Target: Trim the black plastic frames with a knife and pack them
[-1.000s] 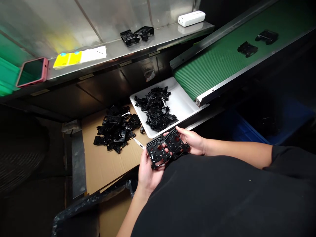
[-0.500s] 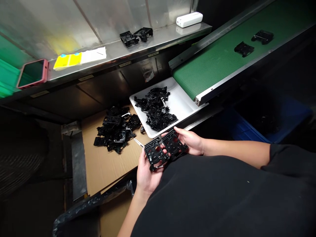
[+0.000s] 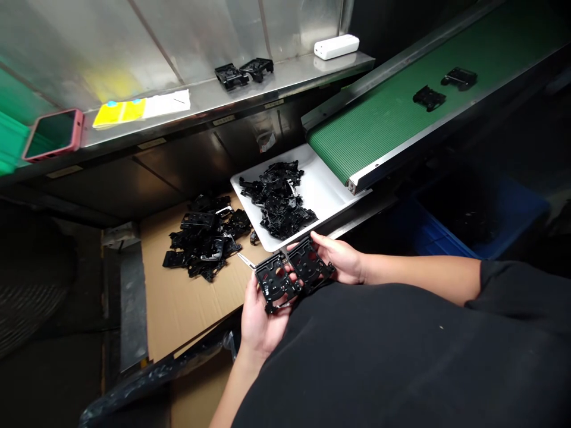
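My left hand (image 3: 262, 318) is closed around a black plastic frame (image 3: 275, 282) with round cut-outs. A second, similar black plastic frame (image 3: 308, 261) is gripped in my right hand (image 3: 344, 260). The two frames are side by side, close to my body, their flat faces turned up. Fingertips show through and between them. A thin pale pointed tool (image 3: 246, 260), perhaps tweezers, sticks out beside my left hand; its near end is hidden. Beyond my hands lie a heap of black plastic parts (image 3: 205, 238) on cardboard and another heap (image 3: 279, 199) in a white tray (image 3: 328, 193).
A green conveyor belt (image 3: 379, 128) at the right carries two black parts. On the metal shelf (image 3: 200, 98) lie two black parts, a white device (image 3: 336, 46), yellow and white papers (image 3: 119, 113) and a pink-cased phone (image 3: 54, 135). A blue bin (image 3: 439, 235) stands below the belt.
The view has shifted slightly. The two parts on the belt appear a little nearer to the tray end. Both hands keep hold of their frames, with the left one tilted slightly.
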`<move>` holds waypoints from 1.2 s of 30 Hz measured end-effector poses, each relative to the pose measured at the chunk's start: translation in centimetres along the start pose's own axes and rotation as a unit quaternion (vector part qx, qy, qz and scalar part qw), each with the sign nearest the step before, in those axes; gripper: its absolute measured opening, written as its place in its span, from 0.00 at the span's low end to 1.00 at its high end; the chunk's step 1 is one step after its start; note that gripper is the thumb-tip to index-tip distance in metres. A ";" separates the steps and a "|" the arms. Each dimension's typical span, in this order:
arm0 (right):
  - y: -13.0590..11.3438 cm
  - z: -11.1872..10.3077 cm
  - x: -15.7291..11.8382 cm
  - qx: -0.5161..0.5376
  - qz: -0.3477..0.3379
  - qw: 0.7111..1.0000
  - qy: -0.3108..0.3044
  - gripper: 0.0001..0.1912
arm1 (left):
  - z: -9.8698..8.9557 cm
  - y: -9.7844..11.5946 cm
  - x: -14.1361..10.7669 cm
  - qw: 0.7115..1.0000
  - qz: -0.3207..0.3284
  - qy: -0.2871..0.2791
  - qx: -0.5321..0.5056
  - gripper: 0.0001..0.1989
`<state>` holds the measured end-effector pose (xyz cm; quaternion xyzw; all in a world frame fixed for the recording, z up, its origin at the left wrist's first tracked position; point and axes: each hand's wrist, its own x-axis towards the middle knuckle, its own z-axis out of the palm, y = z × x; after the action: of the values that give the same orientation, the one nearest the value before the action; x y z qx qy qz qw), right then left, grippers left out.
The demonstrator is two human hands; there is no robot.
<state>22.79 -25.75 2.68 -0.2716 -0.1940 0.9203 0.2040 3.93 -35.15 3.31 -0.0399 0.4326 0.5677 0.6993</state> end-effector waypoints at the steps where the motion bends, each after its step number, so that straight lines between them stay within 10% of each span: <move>1: 0.0 0.1 -0.1 -0.002 -0.001 1.000 0.006 0.32 | 0.0 0.0 0.0 1.000 -0.002 0.001 -0.001 0.23; 36: 1.0 0.9 1.1 -0.050 0.022 0.998 0.028 0.29 | -0.7 0.5 -1.1 0.998 -0.012 0.042 -0.049 0.30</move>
<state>21.17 -26.31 2.39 -0.3114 -0.2285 0.9056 0.1752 3.18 -36.20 3.78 -0.1025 0.4327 0.5774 0.6848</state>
